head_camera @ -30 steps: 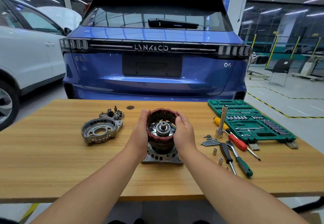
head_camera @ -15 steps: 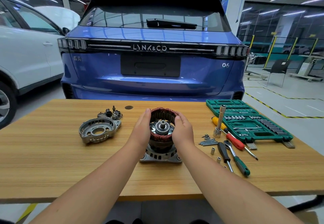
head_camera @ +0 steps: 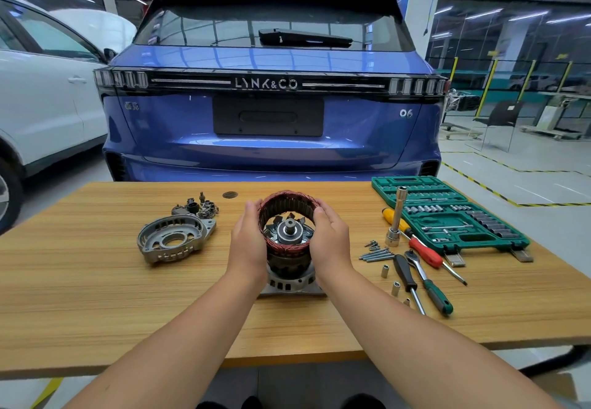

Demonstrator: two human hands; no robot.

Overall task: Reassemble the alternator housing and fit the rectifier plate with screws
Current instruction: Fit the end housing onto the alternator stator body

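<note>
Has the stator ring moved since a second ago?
Cannot tell: the stator ring sits about as high over the lower housing as before, both hands gripping it.

Two bare forearms come up from the bottom edge, no sleeves in sight anywhere along them. The left hand (head_camera: pixel 248 242) shows no glove, no ring, no watch at the wrist. Same story on the right hand (head_camera: pixel 331 240): uncovered, nothing strapped or worn. Down at the very bottom, two dark rounded shapes peek in, likely shoe tips, too cropped to say more.
</note>
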